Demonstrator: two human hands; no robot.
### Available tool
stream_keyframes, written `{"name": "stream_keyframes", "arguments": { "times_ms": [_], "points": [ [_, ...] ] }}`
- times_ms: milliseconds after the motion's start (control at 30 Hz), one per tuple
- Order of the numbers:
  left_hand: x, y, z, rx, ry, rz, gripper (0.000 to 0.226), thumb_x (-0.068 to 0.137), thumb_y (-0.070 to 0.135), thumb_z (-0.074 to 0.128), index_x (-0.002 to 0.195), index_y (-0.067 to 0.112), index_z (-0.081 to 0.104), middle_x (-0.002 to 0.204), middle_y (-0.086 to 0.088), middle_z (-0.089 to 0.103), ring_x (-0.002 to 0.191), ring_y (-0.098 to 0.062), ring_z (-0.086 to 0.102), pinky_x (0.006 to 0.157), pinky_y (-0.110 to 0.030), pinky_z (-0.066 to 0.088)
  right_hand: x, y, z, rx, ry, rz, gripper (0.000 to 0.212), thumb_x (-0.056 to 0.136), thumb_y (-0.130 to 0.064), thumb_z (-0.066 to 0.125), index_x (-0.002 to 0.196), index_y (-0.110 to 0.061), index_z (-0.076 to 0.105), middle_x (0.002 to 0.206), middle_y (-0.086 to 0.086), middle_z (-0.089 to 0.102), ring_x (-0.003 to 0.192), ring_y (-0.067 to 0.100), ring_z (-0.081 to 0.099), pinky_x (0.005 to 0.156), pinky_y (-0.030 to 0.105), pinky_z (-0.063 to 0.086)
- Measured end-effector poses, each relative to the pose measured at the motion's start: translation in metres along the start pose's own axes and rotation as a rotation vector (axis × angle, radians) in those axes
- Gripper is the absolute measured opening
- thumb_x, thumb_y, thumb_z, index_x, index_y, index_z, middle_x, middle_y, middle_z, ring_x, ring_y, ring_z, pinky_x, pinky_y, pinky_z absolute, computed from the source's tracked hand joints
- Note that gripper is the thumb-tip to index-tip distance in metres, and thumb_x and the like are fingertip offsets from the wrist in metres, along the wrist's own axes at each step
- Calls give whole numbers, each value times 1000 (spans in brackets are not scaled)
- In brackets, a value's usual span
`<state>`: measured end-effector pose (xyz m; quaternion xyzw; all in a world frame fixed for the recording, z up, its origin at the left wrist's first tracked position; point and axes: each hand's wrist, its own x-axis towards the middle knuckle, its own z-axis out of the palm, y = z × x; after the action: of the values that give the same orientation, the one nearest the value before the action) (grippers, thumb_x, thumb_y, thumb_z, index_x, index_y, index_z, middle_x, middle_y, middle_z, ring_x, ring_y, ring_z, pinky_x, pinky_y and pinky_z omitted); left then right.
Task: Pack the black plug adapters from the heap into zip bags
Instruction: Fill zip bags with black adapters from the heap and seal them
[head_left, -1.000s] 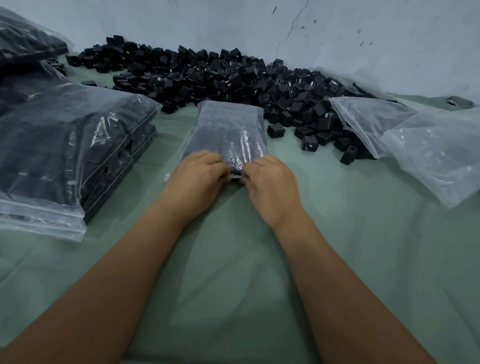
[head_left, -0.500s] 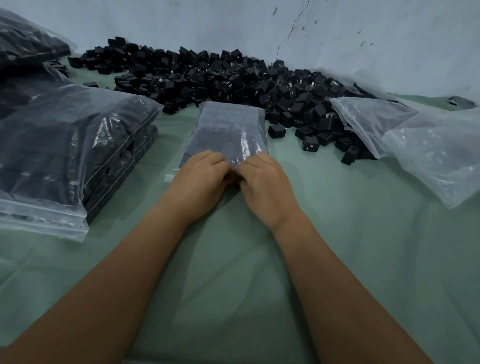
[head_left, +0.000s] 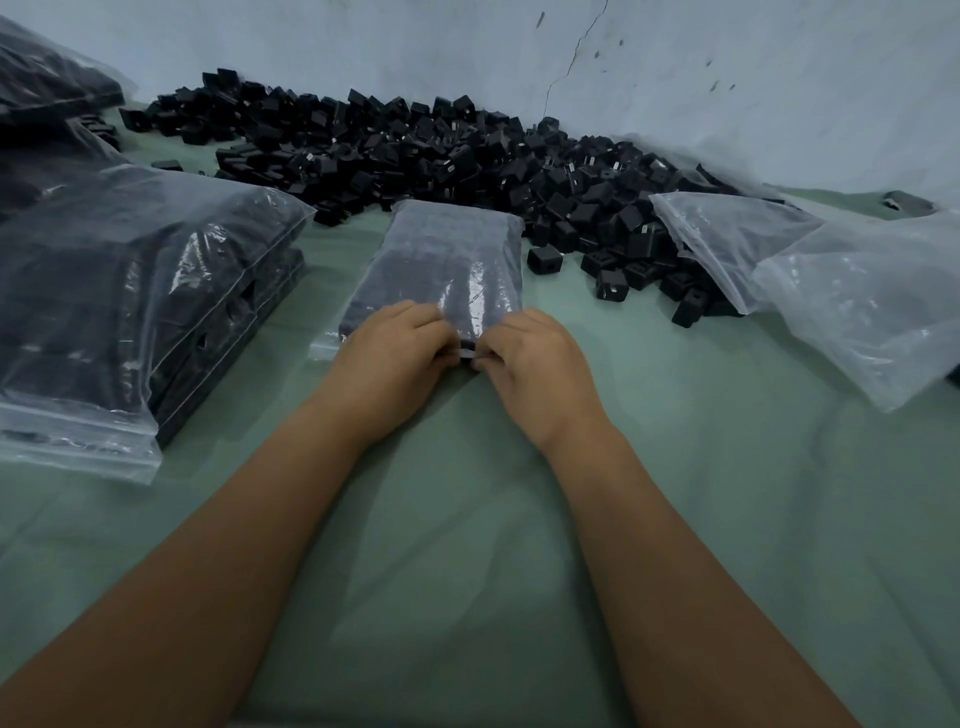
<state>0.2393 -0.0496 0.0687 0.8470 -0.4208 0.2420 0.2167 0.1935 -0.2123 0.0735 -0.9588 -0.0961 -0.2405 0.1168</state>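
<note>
A filled zip bag (head_left: 452, 254) of black plug adapters lies flat on the green cloth in the middle, its zip edge toward me. My left hand (head_left: 389, 358) and my right hand (head_left: 530, 364) sit side by side at that near edge, fingers curled, each pinching the zip strip. A small stretch of the strip shows between the two hands. Behind the bag, a long heap of loose black adapters (head_left: 441, 150) runs along the wall.
A stack of filled zip bags (head_left: 124, 291) stands at the left, with more at the far left corner (head_left: 47, 88). Empty clear bags (head_left: 831, 280) lie at the right, partly over the heap. The green cloth (head_left: 467, 519) covers the table in front.
My hands came together at the middle of the zip edge half a second ago, and now they have drawn slightly apart again along the strip. The bag has stayed in place.
</note>
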Motion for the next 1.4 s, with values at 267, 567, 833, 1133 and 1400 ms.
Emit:
{"name": "stream_keyframes", "arguments": {
  "times_ms": [267, 567, 833, 1133, 1400],
  "points": [
    [-1, -2, -1, 20, 41, -40, 9, 85, 2, 70, 78, -3, 66, 81, -17, 64, 77, -37, 60, 70, -48, 50, -4, 10, -4, 5, 38, 129, 14, 83, -22, 69, 81, -10, 63, 81, 2, 58, 85, 19, 47, 73, 28, 38],
    [4, 6, 4, 10, 14, -5, 7, 82, 1, 72, 79, -2, 66, 79, -18, 62, 75, -38, 59, 69, -44, 47, -4, 8, -3, 44, 3, 84, 8, 79, -12, 70, 81, -8, 63, 83, 5, 58, 86, 23, 49, 74, 28, 37],
    [4, 4, 8, 15, 20, -14, 10, 81, -3, 72, 78, -1, 62, 78, -18, 60, 73, -35, 57, 67, -38, 39, -2, 10, -1, 201, 57, 198, 16, 74, -12, 76, 72, -10, 60, 70, -6, 47, 75, 13, 41, 63, 18, 23],
    [3, 8, 2, -38, 24, -16, 4, 80, -2, 74, 78, -4, 70, 79, -19, 65, 76, -37, 62, 68, -42, 49, -3, 7, -1, 154, 11, 144, 10, 78, -16, 72, 78, -12, 62, 79, -1, 56, 84, 18, 48, 71, 29, 40],
    [1, 10, -2, -81, 40, -38, 6, 75, -4, 76, 74, -4, 70, 77, -18, 67, 75, -37, 63, 64, -42, 52, -2, 3, 1, 125, 4, 88, 9, 83, -13, 67, 79, -6, 63, 81, 6, 56, 86, 23, 47, 74, 32, 39]
  ]
}}
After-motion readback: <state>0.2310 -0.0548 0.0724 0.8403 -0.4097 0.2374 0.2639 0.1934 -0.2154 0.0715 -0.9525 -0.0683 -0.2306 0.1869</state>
